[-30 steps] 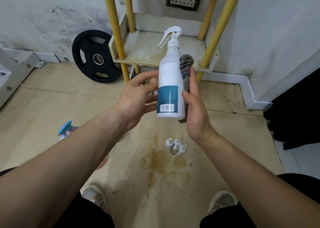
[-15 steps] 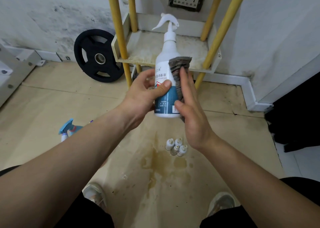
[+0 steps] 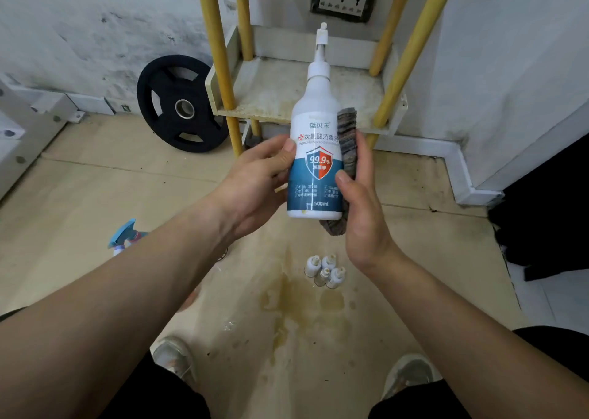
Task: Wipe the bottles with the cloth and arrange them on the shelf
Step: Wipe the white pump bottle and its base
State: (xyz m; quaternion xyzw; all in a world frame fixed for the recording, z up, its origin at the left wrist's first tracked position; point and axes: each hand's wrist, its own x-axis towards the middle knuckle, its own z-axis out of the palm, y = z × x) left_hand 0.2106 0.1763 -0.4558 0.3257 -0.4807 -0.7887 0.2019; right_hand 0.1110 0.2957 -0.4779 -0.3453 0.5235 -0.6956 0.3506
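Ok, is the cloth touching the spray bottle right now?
Touching. The head view shows the right hand pressing the folded grey cloth against the spray bottle along its right side, with no gap between them.

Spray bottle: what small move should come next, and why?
Probably slide the cloth up toward the neck. The left hand grips the spray bottle upright at its label, and the right hand presses the cloth only against the body's right side; the shoulder and neck above it are uncovered.
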